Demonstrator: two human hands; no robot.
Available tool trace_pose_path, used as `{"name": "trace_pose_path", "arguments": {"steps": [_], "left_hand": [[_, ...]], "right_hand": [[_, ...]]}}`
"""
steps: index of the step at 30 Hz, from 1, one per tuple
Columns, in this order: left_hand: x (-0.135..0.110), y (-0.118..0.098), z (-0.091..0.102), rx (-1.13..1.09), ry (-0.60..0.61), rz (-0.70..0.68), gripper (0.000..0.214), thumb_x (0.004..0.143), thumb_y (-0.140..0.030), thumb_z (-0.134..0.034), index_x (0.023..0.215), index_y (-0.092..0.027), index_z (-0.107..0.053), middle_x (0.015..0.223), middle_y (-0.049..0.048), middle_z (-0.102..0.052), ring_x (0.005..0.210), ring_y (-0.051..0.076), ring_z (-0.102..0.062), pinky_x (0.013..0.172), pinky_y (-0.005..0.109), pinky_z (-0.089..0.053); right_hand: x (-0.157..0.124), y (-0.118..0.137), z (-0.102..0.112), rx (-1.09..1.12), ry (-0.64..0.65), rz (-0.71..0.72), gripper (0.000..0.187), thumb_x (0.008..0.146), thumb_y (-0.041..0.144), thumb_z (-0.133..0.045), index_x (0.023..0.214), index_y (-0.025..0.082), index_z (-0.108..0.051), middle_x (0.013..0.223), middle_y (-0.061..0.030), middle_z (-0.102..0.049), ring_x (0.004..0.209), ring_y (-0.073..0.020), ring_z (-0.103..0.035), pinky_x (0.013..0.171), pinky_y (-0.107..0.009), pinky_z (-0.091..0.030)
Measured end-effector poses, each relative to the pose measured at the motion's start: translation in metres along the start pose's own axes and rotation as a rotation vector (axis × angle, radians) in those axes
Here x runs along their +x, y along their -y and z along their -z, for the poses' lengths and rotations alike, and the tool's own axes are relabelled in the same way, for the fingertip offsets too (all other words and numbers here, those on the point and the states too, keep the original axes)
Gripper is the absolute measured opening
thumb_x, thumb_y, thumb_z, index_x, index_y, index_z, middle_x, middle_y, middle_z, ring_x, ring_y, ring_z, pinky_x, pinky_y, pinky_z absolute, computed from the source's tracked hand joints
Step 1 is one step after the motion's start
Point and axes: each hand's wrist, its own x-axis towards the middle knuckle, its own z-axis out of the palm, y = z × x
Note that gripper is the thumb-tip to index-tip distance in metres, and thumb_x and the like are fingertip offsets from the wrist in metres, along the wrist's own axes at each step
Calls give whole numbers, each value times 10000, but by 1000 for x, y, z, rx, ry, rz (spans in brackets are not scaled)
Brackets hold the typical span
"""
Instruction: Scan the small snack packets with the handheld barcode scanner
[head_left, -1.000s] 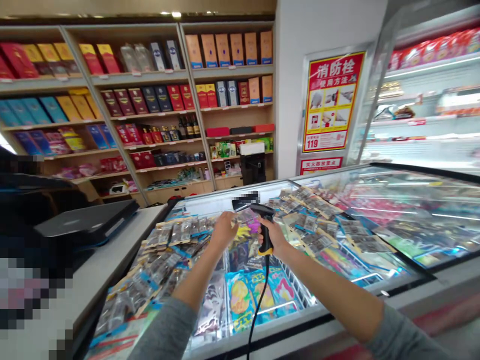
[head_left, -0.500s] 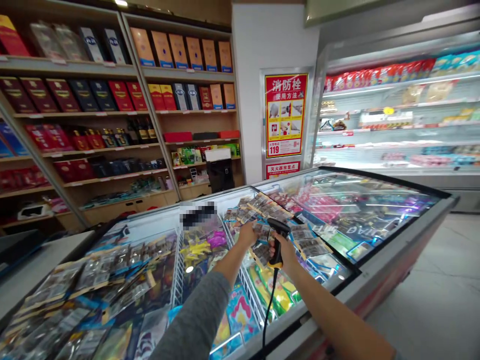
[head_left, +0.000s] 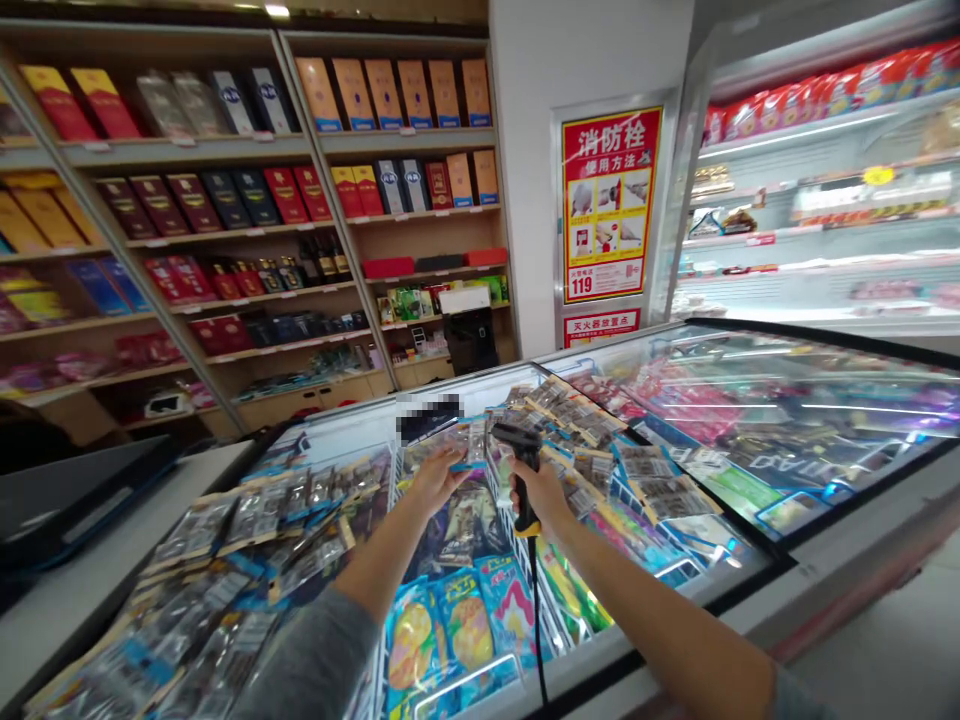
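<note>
My right hand is wrapped round the handle of a black and yellow barcode scanner, whose cable hangs down toward the freezer's front edge. To the left of the scanner, my left hand pinches a small clear snack packet with a blue edge. The scanner's head points toward this packet, with a small gap between them. Both hands are above an open chest freezer. Beneath them, in a wire basket, are blue ice cream packets. More clear packets lie beyond the scanner.
Many clear packets are piled at the left of the freezer. Sliding glass covers its right part. A dark flat device sits on the left counter. Behind stand shelves of boxed goods, a red fire-hydrant poster and a lit cooler.
My left hand has moved left over the freezer with the packet, away from the right-hand pile. The scanner in my right hand has followed leftward. The view has turned a little left.
</note>
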Motion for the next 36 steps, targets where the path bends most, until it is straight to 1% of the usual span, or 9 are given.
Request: {"name": "trace_pose_path", "arguments": {"steps": [3, 5, 7, 9, 14, 17, 21, 31, 36], "left_hand": [[-25, 4, 57, -206, -23, 121, 241, 658, -253, -779, 794, -190, -591, 741, 15, -690, 698, 148, -680, 689, 295, -569], [-41, 11, 86, -251, -89, 127, 315, 631, -274, -800, 864, -192, -604, 777, 15, -708, 721, 156, -691, 689, 296, -567], [-53, 21, 105, -226, -186, 93, 412, 599, -319, -822, 926, -191, -606, 806, 21, -722, 769, 181, -704, 706, 317, -570], [-60, 30, 114, -180, -277, 20, 482, 574, -376, -833, 947, -182, -596, 831, 32, -731, 835, 209, -711, 750, 346, -570], [-69, 41, 116, -169, -370, -138, 453, 651, -428, -782, 971, -182, -576, 903, 54, -744, 937, 210, -705, 888, 363, -535], [-72, 40, 114, -195, -423, -138, 450, 688, -436, -752, 1010, -192, -554, 957, 64, -746, 971, 202, -698, 895, 345, -527], [-73, 41, 114, -177, -451, -123, 455, 703, -454, -737, 1020, -190, -546, 988, 76, -744, 976, 205, -697, 868, 331, -532], [-72, 44, 112, -169, -438, -132, 401, 728, -396, -715, 1026, -192, -541, 1017, 73, -735, 992, 209, -688, 888, 337, -524], [-73, 43, 112, -151, -457, -94, 361, 741, -379, -700, 1009, -192, -546, 907, 48, -737, 890, 200, -699, 806, 325, -543]], "right_hand": [[-5, -25, -39, -62, 112, -34, 335, 620, 402, -706, 768, 227, -461, 447, 95, -496, 317, -90, -409, 296, -204, -315], [-10, -43, -62, -93, 163, -55, 321, 637, 406, -702, 769, 225, -472, 453, 94, -496, 317, -91, -410, 298, -208, -311], [-17, -58, -78, -126, 205, -65, 316, 650, 416, -701, 774, 223, -484, 453, 94, -490, 318, -96, -416, 301, -212, -310], [-24, -68, -86, -171, 246, -64, 315, 659, 426, -705, 774, 224, -492, 451, 92, -484, 312, -101, -417, 304, -220, -306], [-44, -70, -77, -381, 379, 7, 234, 742, 405, -668, 818, 227, -537, 432, 89, -472, 291, -110, -389, 337, -245, -302], [-56, -63, -68, -555, 401, 46, 183, 754, 378, -667, 803, 230, -571, 418, 71, -473, 328, -130, -409, 376, -254, -303], [-67, -58, -66, -692, 400, 76, 155, 725, 341, -702, 751, 228, -598, 437, 44, -485, 425, -154, -448, 436, -258, -313], [-72, -62, -64, -755, 430, 60, 179, 774, 381, -651, 802, 209, -610, 451, 47, -454, 444, -146, -401, 458, -265, -307], [-72, -64, -62, -752, 432, 41, 190, 783, 389, -650, 842, 210, -626, 442, 53, -444, 431, -143, -392, 452, -263, -305]]}}
